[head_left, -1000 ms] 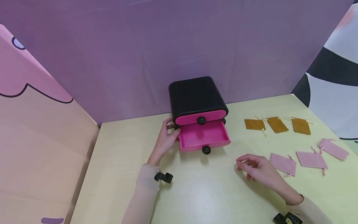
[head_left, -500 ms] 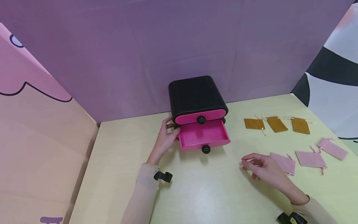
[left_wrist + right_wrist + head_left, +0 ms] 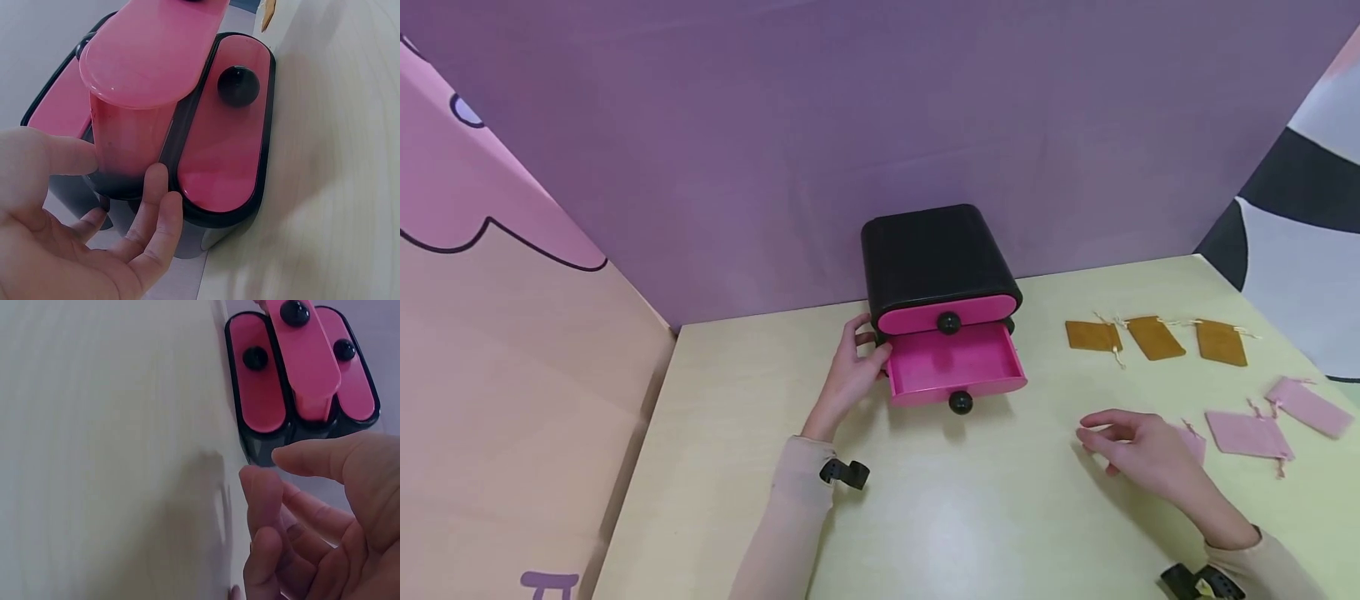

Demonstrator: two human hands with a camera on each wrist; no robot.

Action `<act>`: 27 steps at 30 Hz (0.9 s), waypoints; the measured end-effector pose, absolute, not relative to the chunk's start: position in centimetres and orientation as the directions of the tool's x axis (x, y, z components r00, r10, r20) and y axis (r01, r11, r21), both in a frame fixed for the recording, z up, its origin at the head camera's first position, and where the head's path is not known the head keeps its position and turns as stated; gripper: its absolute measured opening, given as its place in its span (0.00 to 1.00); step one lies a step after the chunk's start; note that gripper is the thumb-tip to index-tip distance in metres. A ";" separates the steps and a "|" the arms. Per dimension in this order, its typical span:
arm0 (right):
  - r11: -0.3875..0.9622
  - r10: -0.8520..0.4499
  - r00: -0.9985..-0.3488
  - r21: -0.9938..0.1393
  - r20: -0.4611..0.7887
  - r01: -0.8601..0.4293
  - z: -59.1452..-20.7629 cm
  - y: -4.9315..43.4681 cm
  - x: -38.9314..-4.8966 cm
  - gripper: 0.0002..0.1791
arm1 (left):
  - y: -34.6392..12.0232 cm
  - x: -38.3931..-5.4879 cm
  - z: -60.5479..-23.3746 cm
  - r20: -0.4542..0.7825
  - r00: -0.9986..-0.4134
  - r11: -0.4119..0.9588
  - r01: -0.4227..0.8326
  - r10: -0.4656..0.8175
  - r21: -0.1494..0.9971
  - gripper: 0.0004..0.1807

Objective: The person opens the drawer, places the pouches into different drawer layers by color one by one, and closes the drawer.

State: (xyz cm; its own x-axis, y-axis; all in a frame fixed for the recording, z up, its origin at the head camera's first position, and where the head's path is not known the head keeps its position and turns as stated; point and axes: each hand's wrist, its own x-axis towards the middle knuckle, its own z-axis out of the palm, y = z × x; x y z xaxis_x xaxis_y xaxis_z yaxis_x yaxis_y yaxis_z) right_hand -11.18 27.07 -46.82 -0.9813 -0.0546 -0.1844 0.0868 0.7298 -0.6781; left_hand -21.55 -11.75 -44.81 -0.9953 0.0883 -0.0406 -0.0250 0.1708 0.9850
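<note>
The loose, unladen right hand (image 3: 1150,455) has shifted toward the right edge of the bench (image 3: 715,467), apparently bringing a pink drawstring pouch (image 3: 1196,444) within reach; the left hand (image 3: 848,373) grips the drawer cabinet (image 3: 940,257) near the back edge.

Cabinet (image 3: 940,254) glossy plastic, drawer (image 3: 955,358) smooth plastic, knob (image 3: 238,86) shiny plastic, bags (image 3: 1247,433) matt cloth, bench (image 3: 940,500) smooth wood-look, slight sheen, backdrop (image 3: 737,167) matt cloth
</note>
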 end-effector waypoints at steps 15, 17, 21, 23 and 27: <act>0.878 0.059 -0.982 -0.459 -0.180 0.137 -46.1 29.6 -11.1 0.36 | -11.8 -21.6 -44.7 -0.047 -0.996 0.197 -0.030 0.082 0.980 0.36; 0.888 0.076 -0.980 -0.435 -0.182 0.149 -46.1 30.0 -10.9 0.35 | -11.7 -21.6 -44.8 -0.043 -0.995 0.199 -0.026 0.085 0.980 0.36; 0.899 0.082 -0.978 -0.409 -0.189 0.155 -46.2 30.4 -11.1 0.31 | -11.8 -21.6 -44.9 -0.034 -0.996 0.204 -0.016 0.084 0.979 0.36; 0.903 0.079 -0.979 -0.403 -0.189 0.151 -46.3 30.4 -11.1 0.29 | -11.8 -21.6 -44.9 -0.033 -0.996 0.201 -0.015 0.084 0.980 0.36; 0.904 0.066 -0.977 -0.401 -0.204 0.145 -46.1 30.7 -11.1 0.27 | -11.7 -21.5 -44.9 -0.037 -0.996 0.201 -0.019 0.085 0.979 0.36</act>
